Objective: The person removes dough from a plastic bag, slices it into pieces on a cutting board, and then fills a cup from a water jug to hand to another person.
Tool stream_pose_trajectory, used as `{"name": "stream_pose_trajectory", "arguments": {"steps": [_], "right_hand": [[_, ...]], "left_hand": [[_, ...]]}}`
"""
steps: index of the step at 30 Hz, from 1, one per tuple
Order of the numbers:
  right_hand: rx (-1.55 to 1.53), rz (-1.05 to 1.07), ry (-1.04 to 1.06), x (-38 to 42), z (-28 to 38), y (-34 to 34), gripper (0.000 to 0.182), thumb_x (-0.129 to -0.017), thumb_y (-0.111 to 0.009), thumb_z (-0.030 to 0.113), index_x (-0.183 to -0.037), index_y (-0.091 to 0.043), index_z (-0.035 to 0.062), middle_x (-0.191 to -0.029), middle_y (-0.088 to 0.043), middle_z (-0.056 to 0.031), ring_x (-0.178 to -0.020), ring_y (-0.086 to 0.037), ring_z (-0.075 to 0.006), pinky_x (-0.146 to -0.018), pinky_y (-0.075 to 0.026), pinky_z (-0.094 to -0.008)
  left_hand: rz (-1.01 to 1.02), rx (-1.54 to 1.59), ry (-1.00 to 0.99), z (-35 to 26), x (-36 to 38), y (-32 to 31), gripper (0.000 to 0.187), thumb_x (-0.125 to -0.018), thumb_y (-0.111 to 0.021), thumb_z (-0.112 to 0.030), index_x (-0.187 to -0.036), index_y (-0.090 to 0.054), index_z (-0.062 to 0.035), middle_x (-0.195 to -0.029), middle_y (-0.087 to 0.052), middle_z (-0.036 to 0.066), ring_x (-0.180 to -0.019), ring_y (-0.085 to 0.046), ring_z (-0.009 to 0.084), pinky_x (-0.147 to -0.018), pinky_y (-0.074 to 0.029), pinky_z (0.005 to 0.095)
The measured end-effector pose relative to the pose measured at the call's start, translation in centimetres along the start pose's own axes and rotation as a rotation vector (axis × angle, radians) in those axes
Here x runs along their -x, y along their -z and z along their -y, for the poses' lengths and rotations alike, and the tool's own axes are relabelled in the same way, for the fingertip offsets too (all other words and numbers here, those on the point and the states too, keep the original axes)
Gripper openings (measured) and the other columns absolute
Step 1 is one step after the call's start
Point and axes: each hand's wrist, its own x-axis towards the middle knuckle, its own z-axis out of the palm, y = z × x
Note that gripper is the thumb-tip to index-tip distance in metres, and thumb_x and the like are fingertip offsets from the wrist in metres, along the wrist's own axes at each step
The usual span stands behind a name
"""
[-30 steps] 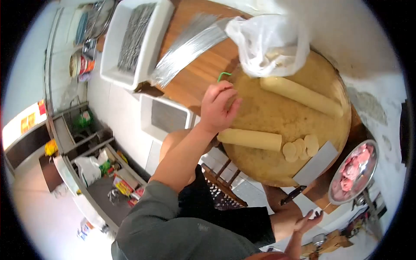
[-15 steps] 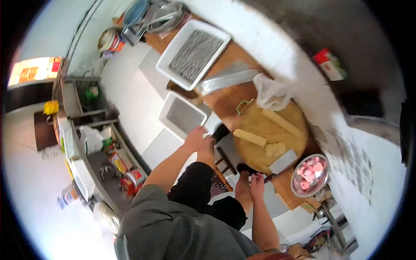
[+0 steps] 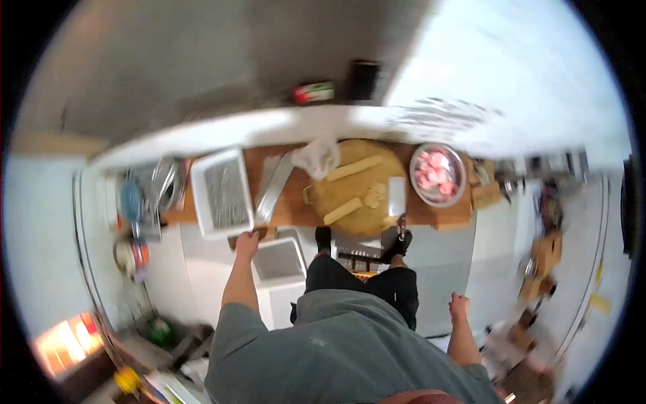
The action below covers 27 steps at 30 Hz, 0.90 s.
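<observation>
My left hand (image 3: 247, 244) is at the near right corner of a white plastic tray (image 3: 199, 202) that holds many thin grey strands. Its fingers are blurred and overlap the tray's rim, so I cannot tell their grip. Out to the right, over the floor, my right hand (image 3: 459, 307) hangs with curled fingers and nothing visible in it. A round wooden board (image 3: 343, 188) carries two pale dough rolls, several flattened dough pieces and a cleaver (image 3: 397, 195), its handle past the near edge.
A metal bowl (image 3: 463, 180) of pink meat chunks stands right of the board. A plastic bag (image 3: 316, 159) and clear wrap (image 3: 274, 190) lie between tray and board. Below the table sit a second white tub (image 3: 300, 266) and a stool (image 3: 362, 258). A wall runs behind.
My view has swung round so the table lies straight across. My left hand has gone from above the lower tub to the tray's corner; my right hand is now farther from the board.
</observation>
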Motion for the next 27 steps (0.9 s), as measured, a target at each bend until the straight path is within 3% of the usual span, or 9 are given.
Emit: {"name": "stream_pose_trajectory", "arguments": {"steps": [4,6,8,9,12,16,19,22,27], "right_hand": [[-0.486,0.066,-0.552,7.0,-9.6,-6.0,0.027,-0.089,-0.054,0.024,-0.085,-0.065,-0.0005,-0.08,-0.068,-0.0168,-0.066,-0.064,-0.029,-0.069,-0.051,-0.0419],[0.015,0.176,-0.151,4.9,-22.0,-16.9,0.03,-0.09,-0.058,0.028,-0.104,-0.066,0.002,-0.098,-0.07,-0.0168,-0.094,-0.067,-0.0292,-0.075,-0.055,-0.0432],[-0.032,0.27,-0.226,7.2,-21.3,-17.7,0.033,-0.091,-0.057,0.028,-0.113,-0.065,0.0038,-0.106,-0.069,-0.0172,-0.106,-0.065,-0.0303,-0.084,-0.055,-0.0441],[0.137,0.26,-0.147,8.1,-20.8,-17.1,0.04,-0.09,-0.058,0.034,-0.114,-0.066,0.0038,-0.106,-0.069,-0.0193,-0.107,-0.065,-0.0317,-0.086,-0.054,-0.0428],[-0.72,0.009,-0.52,4.2,-27.6,-26.6,0.036,-0.088,-0.058,0.031,-0.093,-0.066,-0.0038,-0.08,-0.069,-0.0182,-0.073,-0.069,-0.0321,-0.067,-0.054,-0.0436],[-1.207,-0.119,-0.771,5.9,-29.0,-13.1,0.048,-0.088,-0.058,0.047,-0.086,-0.07,0.0002,-0.087,-0.07,-0.0211,-0.086,-0.067,-0.0407,-0.078,-0.051,-0.0466],[-1.129,-0.304,-0.802,8.9,-33.8,-12.4,0.051,-0.088,-0.058,0.047,-0.076,-0.068,-0.0016,-0.075,-0.067,-0.0223,-0.075,-0.064,-0.0434,-0.072,-0.049,-0.0475],[-1.035,-0.53,-0.906,12.2,-37.2,-16.0,0.04,-0.088,-0.057,0.033,-0.075,-0.066,-0.0035,-0.071,-0.065,-0.0196,-0.077,-0.065,-0.0354,-0.07,-0.048,-0.0471],[-0.882,-0.284,-1.474,17.9,-35.9,-14.7,0.051,-0.086,-0.056,0.031,-0.124,-0.059,-0.0027,-0.119,-0.062,-0.0253,-0.119,-0.055,-0.0393,-0.103,-0.045,-0.0414]], "left_hand": [[-0.08,0.035,-0.166,-8.3,-3.9,0.8,0.045,-0.088,-0.06,-0.039,-0.1,-0.068,0.0041,-0.099,-0.069,0.024,-0.097,-0.066,0.0376,-0.086,-0.05,0.0441],[-0.112,-0.014,-0.279,-16.0,-0.1,1.1,0.045,-0.088,-0.059,-0.039,-0.1,-0.067,0.0043,-0.101,-0.069,0.024,-0.096,-0.066,0.0373,-0.086,-0.05,0.0439],[-0.042,-0.045,-0.319,-18.6,-2.5,-3.0,0.043,-0.088,-0.061,-0.037,-0.101,-0.069,0.0034,-0.099,-0.07,0.024,-0.096,-0.067,0.0366,-0.086,-0.05,0.0438],[-0.035,-0.105,-0.367,-21.5,-0.8,-4.6,0.042,-0.088,-0.062,-0.036,-0.101,-0.069,0.0033,-0.098,-0.07,0.023,-0.096,-0.067,0.0363,-0.086,-0.05,0.0439],[0.052,-0.206,-0.517,-30.4,5.8,-11.1,0.045,-0.088,-0.063,-0.038,-0.098,-0.07,0.0058,-0.09,-0.071,0.024,-0.089,-0.069,0.034,-0.082,-0.052,0.042],[0.382,-0.48,-0.665,-45.3,21.4,-21.8,0.046,-0.087,-0.063,-0.04,-0.098,-0.071,0.0038,-0.09,-0.072,0.02,-0.089,-0.069,0.033,-0.082,-0.052,0.0418],[0.464,-0.825,-1.248,-58.1,31.2,-30.8,0.045,-0.089,-0.059,-0.042,-0.099,-0.07,0.0005,-0.096,-0.071,0.022,-0.093,-0.067,0.0384,-0.084,-0.052,0.0446],[0.632,-0.302,-1.305,-68.1,38.7,-40.5,0.04,-0.091,-0.057,-0.038,-0.097,-0.068,0.0004,-0.088,-0.071,0.016,-0.082,-0.067,0.0302,-0.076,-0.052,0.0415],[0.704,-0.784,-1.556,-72.1,44.1,-52.0,0.041,-0.092,-0.056,-0.036,-0.099,-0.066,0.0028,-0.085,-0.069,0.019,-0.078,-0.066,0.0305,-0.073,-0.051,0.0428]]}}
